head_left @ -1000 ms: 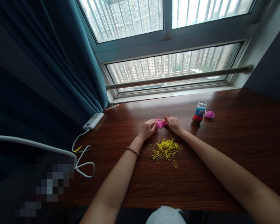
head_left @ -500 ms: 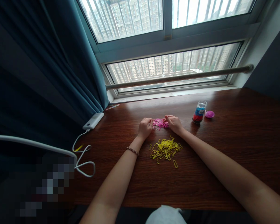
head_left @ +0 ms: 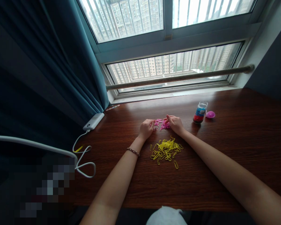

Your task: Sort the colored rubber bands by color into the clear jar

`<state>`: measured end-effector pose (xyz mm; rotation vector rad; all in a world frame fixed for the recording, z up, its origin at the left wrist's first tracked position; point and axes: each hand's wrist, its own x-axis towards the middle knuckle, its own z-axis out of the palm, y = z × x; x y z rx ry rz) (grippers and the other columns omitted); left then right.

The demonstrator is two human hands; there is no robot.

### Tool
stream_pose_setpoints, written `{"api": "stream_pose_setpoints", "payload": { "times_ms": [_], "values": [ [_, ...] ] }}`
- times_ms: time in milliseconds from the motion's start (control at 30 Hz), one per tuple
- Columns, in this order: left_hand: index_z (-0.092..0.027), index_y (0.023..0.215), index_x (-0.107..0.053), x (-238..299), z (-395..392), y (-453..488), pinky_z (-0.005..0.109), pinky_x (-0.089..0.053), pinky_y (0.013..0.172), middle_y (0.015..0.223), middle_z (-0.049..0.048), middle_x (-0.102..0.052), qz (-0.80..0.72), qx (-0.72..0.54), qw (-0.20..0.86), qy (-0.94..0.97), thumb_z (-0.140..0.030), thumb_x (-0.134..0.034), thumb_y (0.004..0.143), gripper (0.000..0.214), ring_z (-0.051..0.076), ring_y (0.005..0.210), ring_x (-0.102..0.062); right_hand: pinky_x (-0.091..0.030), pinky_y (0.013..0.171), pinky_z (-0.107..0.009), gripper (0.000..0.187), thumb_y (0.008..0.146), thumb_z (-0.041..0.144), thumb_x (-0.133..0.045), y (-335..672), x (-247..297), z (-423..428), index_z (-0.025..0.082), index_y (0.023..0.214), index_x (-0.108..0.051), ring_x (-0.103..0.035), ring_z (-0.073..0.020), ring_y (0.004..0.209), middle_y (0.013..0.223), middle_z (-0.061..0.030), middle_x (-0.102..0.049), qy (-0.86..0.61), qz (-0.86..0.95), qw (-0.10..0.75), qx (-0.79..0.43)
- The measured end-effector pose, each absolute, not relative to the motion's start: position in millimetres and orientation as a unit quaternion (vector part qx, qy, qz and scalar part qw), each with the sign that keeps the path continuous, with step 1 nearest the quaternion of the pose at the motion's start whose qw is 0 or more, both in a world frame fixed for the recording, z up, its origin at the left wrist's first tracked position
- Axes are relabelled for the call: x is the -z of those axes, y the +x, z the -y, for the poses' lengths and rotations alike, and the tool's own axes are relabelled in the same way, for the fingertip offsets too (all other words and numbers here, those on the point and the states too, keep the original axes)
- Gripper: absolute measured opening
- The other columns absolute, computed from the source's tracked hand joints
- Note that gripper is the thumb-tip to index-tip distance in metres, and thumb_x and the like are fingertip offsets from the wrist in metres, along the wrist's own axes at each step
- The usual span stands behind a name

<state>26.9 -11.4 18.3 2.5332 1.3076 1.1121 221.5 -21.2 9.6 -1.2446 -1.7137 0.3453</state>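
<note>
A heap of small pink pins [head_left: 165, 125] lies on the table between my two hands, with a thin gap parting it into a left and a right portion. My left hand [head_left: 146, 129] rests at the left edge of the heap with its fingers curled in; whatever its fingertips hold is hidden. My right hand [head_left: 175, 124] is at the right edge, its thumb raised apart from the fingers, which reach over the pink pins. Nearer to me, between my forearms, is a loose pile of yellow pear-shaped pins [head_left: 166, 149], with a single one lying apart in front.
A glass jar [head_left: 200, 112] with a blue and red label stands uncapped at the right, beside a pink lid [head_left: 210, 114]. On the left lie a white power bank [head_left: 93, 122] and its looped white cable [head_left: 85, 165]. The window [head_left: 173, 68] is behind the table.
The pink heap has parted, with more of it now toward my right hand. My left hand has shifted slightly right, and my right thumb has lifted. The yellow pile is unmoved.
</note>
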Motion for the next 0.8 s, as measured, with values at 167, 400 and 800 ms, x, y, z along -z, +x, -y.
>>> {"api": "stream_pose_setpoints", "payload": {
  "times_ms": [167, 400, 800],
  "values": [
    [-0.017, 0.082, -0.063, -17, 11, 26, 0.031, -0.043, 0.073, 0.079, 0.0083, -0.064, -0.443, -0.386, 0.046, 0.808, -0.032, -0.037, 0.087, 0.031, 0.019, 0.077, -0.056, -0.041, 0.082, -0.033, 0.059, 0.087, 0.052, -0.025, 222, -10, 21, 0.023, 0.055, -0.065, -0.062, -0.0214, 0.083, 0.078, -0.0040, -0.070, -0.542, 0.681, 0.480, -0.113],
    [-0.017, 0.087, -0.064, -14, 4, 24, 0.028, -0.046, 0.071, 0.085, 0.0056, -0.067, -0.427, -0.426, 0.209, 0.770, -0.038, -0.039, 0.085, 0.033, 0.018, 0.078, -0.060, -0.045, 0.083, -0.032, 0.050, 0.083, 0.055, -0.033, 219, -11, 23, 0.022, 0.070, -0.069, -0.062, -0.0221, 0.092, 0.091, -0.0030, -0.069, -0.460, 0.696, 0.497, -0.237],
    [-0.017, 0.074, -0.061, -30, 13, 15, 0.023, -0.042, 0.056, 0.059, 0.0012, -0.058, -0.474, -0.471, 0.130, 0.733, -0.035, -0.037, 0.085, 0.032, 0.013, 0.056, -0.054, -0.049, 0.047, -0.028, 0.063, 0.080, 0.061, -0.029, 228, -40, 42, 0.012, 0.068, -0.067, -0.062, -0.0181, 0.053, 0.069, -0.0123, -0.068, -0.497, 0.530, 0.616, -0.305]
  ]
}}
